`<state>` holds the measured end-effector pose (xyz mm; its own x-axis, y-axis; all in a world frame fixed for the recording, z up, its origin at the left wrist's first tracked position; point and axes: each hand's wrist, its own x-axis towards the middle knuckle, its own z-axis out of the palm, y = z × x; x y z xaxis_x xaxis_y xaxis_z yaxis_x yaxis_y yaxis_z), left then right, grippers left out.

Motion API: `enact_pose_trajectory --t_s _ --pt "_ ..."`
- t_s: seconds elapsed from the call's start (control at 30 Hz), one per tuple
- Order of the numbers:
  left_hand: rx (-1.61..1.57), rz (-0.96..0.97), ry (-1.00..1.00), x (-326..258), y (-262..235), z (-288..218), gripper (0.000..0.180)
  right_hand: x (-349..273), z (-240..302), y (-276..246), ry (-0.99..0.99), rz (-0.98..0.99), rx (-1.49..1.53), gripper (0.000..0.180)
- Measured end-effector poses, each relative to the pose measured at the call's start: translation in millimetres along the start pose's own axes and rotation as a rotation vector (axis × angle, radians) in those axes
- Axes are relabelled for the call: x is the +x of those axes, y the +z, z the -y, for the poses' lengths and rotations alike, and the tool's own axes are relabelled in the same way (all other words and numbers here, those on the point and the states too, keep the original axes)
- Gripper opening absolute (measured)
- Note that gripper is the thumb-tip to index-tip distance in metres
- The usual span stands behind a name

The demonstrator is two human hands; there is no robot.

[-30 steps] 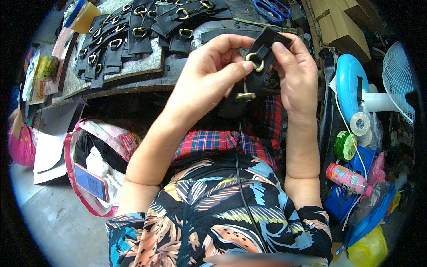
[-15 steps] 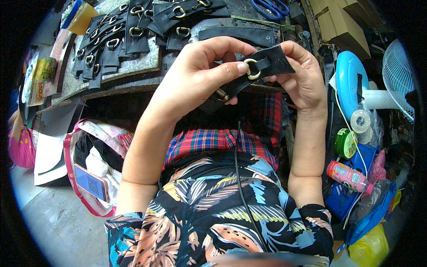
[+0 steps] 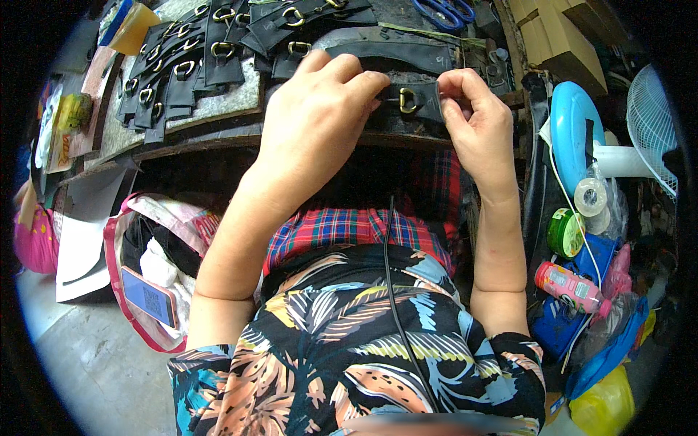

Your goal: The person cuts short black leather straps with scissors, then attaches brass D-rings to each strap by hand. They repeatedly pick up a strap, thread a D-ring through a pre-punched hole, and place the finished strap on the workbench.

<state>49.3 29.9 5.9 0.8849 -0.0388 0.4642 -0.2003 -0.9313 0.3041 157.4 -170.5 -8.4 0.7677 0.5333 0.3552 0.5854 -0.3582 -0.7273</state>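
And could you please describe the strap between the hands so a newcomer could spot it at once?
Find the dark bench across the top. By its near edge, between the left hand and right hand, is a black strap with a brassy ring. The plain strap just beyond shows no ring.

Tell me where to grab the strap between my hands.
Probably pinch the strap's right end, thumb below and finger above, coming from the right. That end is a plain, narrow edge beside your right hand; the ring takes up the visible middle, and your left hand hides the other end.
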Motion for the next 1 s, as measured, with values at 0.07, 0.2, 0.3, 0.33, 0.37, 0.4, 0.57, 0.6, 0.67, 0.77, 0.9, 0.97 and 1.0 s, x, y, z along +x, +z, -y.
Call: enact_pose_trajectory --t_s 0.07,0.2,0.3,0.33,0.37,0.4,0.57,0.6,0.67,0.77,0.9,0.97,1.0 --pt "0.082 -0.106 0.046 0 3 0 0.029 0 3 -7 -0.028 -0.031 -0.141 0.022" --pt "0.071 -0.271 0.14 -2 13 -3 0.026 2 9 -18 -0.162 -0.203 -0.112 0.022" --pt "-0.04 -0.2 0.183 -4 26 -10 0.027 -3 13 -19 -0.153 -0.104 -0.138 0.017" --pt "-0.043 -0.177 0.178 -4 30 -11 0.026 -4 14 -18 -0.116 -0.049 -0.13 0.018" --pt "-0.03 -0.172 0.172 -5 33 -12 0.026 -6 14 -17 0.028 -0.016 -0.122 0.023" --pt "-0.016 -0.163 0.167 -5 35 -12 0.026 -6 14 -16 0.059 0.015 -0.12 0.024" --pt "0.003 -0.177 0.158 -6 38 -13 0.022 -4 10 -5 0.049 0.051 -0.128 0.026" --pt "0.003 -0.172 0.157 -6 38 -14 0.022 -3 10 -3 0.035 0.046 -0.138 0.025" --pt "0.024 -0.167 0.161 -6 37 -16 0.021 -2 9 -2 0.066 0.093 -0.092 0.022" --pt "0.025 -0.164 0.164 -5 36 -16 0.02 -1 8 -4 0.066 0.07 -0.132 0.021" --pt "-0.016 -0.144 0.152 -5 36 -13 0.02 -3 5 -3 -0.05 -0.011 -0.445 0.017" --pt "-0.018 -0.143 0.159 -5 36 -12 0.023 -5 3 -1 -0.075 -0.03 -0.484 0.016" --pt "-0.022 -0.144 0.16 -6 36 -12 0.024 -6 2 0 -0.072 -0.04 -0.467 0.017"
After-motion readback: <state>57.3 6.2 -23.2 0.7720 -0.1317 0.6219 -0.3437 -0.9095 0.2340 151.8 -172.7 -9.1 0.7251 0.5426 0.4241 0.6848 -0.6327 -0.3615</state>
